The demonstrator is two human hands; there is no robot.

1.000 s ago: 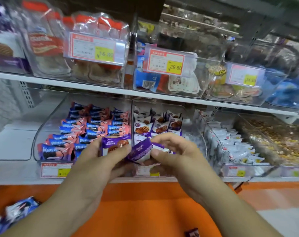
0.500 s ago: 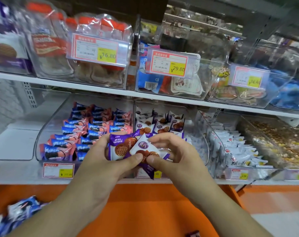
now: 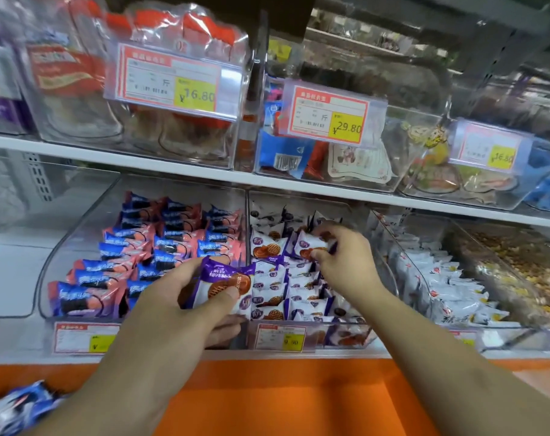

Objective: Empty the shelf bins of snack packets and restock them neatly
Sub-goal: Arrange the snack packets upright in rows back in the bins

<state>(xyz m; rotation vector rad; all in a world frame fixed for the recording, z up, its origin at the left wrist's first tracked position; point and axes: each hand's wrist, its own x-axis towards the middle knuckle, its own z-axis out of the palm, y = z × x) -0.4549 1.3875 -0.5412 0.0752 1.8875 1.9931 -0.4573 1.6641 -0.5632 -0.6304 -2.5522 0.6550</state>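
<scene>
1. The left hand (image 3: 185, 297), low in the middle of the frame, grips a small stack of purple waffle packets (image 3: 225, 286), thumb curled over the front of the top one, fingers wrapped behind.
2. That stack sits just in front of the middle bin (image 3: 311, 330) on the lower shelf, over the seam it shares with the bin to its left.
3. The right hand (image 3: 346, 259), a little right of centre, reaches into the middle bin and pinches a white waffle packet (image 3: 308, 247) between thumb and fingertips, holding it over the rows near the back.
4. The middle bin holds white and purple packets lined up in rows from front to back.
5. The left bin (image 3: 78, 234) holds neat rows of blue and pink packets (image 3: 148, 247).
6. To the right, another clear bin holds white packets (image 3: 450, 287).
7. On the upper shelf, a price tag (image 3: 170, 80) in the upper left reads 16.80.
8. In the bottom left corner a few blue packets (image 3: 19, 407) lie loose on the orange ledge (image 3: 283, 401).
</scene>
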